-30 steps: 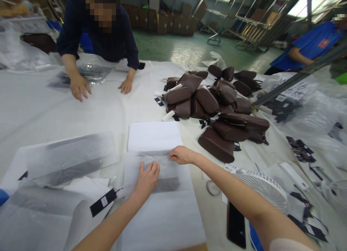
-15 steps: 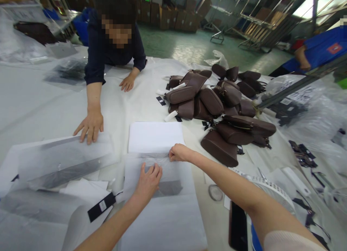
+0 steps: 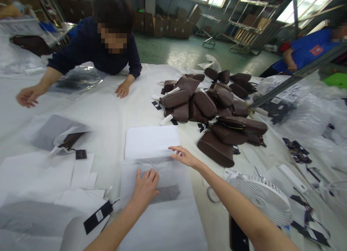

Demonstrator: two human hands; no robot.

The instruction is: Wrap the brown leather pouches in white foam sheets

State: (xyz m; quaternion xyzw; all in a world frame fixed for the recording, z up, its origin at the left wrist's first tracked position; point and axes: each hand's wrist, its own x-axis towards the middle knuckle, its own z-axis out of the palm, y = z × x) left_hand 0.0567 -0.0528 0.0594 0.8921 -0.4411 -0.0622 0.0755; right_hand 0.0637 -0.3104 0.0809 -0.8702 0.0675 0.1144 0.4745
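Note:
My left hand (image 3: 146,186) rests on a thin translucent sheet (image 3: 168,171), fingers spread and bent. A dark flat shape (image 3: 168,193) shows through the sheet just right of that hand; what it is cannot be made out. Near the sheet's upper right edge, my right hand (image 3: 184,157) has its fingers stretched out and holds nothing visible. Beyond the sheet lies a white paper stack (image 3: 151,141), and more white paper (image 3: 168,225) extends toward me.
A pile of brown bags (image 3: 200,103) lies at right centre. A fan (image 3: 262,200) and a phone (image 3: 238,233) are by my right arm. At left are a partly wrapped brown item (image 3: 73,139), a black tag (image 3: 98,216), and a co-worker's raised hand (image 3: 29,95).
My right hand's closed fingers have opened near the sheet's edge; my left hand stays on it. The co-worker's hand left the packet and moved outward; a brown item now shows there.

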